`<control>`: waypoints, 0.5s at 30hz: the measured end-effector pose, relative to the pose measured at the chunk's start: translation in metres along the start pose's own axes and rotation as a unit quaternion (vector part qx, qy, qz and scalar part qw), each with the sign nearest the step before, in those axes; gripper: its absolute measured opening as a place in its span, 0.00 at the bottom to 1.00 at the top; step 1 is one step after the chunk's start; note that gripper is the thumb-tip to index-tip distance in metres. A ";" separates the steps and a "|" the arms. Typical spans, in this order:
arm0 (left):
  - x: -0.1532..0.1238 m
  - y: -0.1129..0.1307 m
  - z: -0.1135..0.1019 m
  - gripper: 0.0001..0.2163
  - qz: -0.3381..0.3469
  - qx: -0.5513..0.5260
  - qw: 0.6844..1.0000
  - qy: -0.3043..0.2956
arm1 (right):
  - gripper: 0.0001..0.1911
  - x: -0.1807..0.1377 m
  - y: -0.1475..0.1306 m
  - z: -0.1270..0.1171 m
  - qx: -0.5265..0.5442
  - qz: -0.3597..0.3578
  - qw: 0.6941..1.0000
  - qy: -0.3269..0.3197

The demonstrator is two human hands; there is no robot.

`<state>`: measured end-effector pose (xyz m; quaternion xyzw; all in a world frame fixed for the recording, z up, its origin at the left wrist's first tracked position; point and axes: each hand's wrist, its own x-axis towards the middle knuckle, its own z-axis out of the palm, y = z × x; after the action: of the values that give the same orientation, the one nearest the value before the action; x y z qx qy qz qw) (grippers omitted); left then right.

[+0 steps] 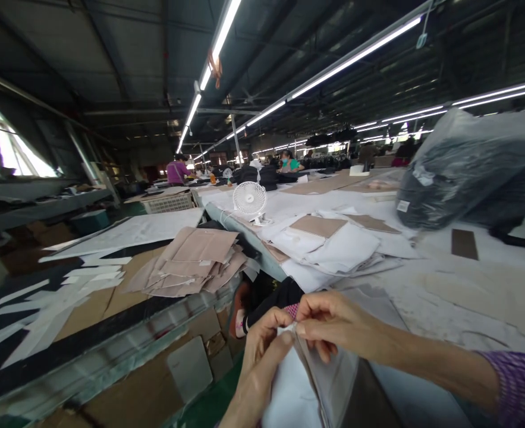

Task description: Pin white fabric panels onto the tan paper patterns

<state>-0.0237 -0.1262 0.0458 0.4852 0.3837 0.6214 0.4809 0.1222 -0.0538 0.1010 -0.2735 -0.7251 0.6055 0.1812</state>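
Beside the worktable (436,258), align the layered fabric (291,386) evenly at its upper tip, pinched by both left hand (263,351) and right hand (339,321), using close, light pressure to prevent puckering

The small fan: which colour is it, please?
The fan is white, seen in the head view.

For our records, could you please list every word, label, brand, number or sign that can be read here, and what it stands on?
None can be read.
White label on the plastic bag: too small to read.
White fan: mark at its hub too blurred to read.
Cloth in the left hand and right hand: no lettering visible.
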 end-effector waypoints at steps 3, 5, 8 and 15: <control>-0.001 0.002 -0.003 0.16 -0.010 0.016 1.000 -0.020 | 0.06 -0.003 0.000 0.001 -0.023 -0.010 1.000 0.007; -0.002 0.001 -0.004 0.16 -0.005 0.024 0.999 -0.038 | 0.05 -0.005 0.000 0.003 -0.036 -0.013 0.999 0.017; -0.004 -0.001 -0.008 0.15 0.013 0.036 0.998 -0.054 | 0.03 -0.007 -0.002 0.005 -0.040 -0.008 0.999 0.025; -0.006 -0.001 -0.015 0.17 0.036 0.077 0.995 -0.053 | 0.02 -0.012 -0.008 0.004 -0.074 0.003 0.996 0.050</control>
<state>-0.0380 -0.1323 0.0400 0.5664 0.3870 0.5802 0.4390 0.1277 -0.0653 0.1085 -0.3180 -0.7574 0.5360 0.1944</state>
